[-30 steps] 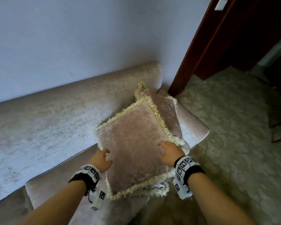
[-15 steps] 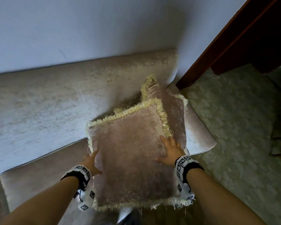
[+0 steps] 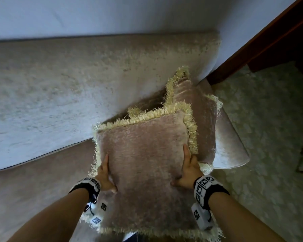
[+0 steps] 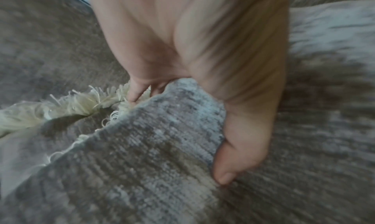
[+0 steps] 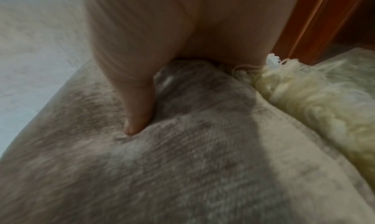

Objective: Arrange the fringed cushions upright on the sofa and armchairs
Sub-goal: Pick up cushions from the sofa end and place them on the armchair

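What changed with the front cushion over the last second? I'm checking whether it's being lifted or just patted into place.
Both hands shifted from resting on the front cushion's face to gripping its sides: left hand on the left edge, right hand on the right, thumbs on the face. The cushion swung squarer to the camera and looks nearer, apparently lifted. The rear cushion stayed leaning in the sofa corner.

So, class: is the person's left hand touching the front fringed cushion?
Touching. The left wrist view shows the left hand gripping the front cushion's edge, thumb on its face, fingers behind by the fringe.
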A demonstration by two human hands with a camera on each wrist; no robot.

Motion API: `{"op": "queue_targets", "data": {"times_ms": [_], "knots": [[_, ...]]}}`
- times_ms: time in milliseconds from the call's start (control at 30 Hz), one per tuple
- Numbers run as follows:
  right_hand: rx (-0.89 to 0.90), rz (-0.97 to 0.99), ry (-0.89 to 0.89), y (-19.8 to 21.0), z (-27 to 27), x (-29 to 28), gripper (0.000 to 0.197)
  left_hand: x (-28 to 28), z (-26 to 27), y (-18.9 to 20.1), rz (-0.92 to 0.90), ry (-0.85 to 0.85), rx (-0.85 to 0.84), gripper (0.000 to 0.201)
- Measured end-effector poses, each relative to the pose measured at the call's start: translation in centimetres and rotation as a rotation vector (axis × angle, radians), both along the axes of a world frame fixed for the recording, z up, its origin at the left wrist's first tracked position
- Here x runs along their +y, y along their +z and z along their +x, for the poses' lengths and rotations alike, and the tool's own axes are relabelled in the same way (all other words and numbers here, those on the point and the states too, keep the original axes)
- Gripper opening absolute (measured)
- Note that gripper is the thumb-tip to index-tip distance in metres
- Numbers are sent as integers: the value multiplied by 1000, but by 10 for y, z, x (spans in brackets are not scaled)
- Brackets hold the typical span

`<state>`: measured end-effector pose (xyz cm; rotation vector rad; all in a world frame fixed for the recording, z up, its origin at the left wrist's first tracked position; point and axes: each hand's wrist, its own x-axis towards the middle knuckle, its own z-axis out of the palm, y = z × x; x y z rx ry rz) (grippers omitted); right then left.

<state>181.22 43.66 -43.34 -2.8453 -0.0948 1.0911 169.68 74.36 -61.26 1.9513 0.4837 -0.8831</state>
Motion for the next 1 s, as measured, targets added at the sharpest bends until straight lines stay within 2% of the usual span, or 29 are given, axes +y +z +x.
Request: {"op": "queue_targets", "data": {"times_ms": [167,233,300,367,400,500,600,700,800,1000], "knots": [[-64,46,-19,-7,-7,-5,149,0,-4,-10,-29,62,48,170],[-81,56,-30,-3,-12,-7,147,-1,-11,-39,-132,122,52,172],[-103,81,-46,2,-17,-10,144,-4,-24,-65,-240,196,-17,170],[-121,125,-59,9,-21,-13,135,-6,-31,-39,-274,240,-55,166],[-128,153,-58,11,-22,-14,130,-7,-31,-6,-273,260,-57,166],[-90,202,-14,20,-25,-9,119,-2,-41,51,-237,250,-46,168],[-61,290,25,27,-27,4,114,14,-58,80,-169,234,-16,159],[-42,361,64,37,-27,27,113,39,-80,109,-61,239,-69,159],[-70,423,105,49,-27,54,114,60,-105,141,-7,343,-169,155],[-100,465,333,71,-40,116,111,76,-188,194,120,618,-355,148]]}}
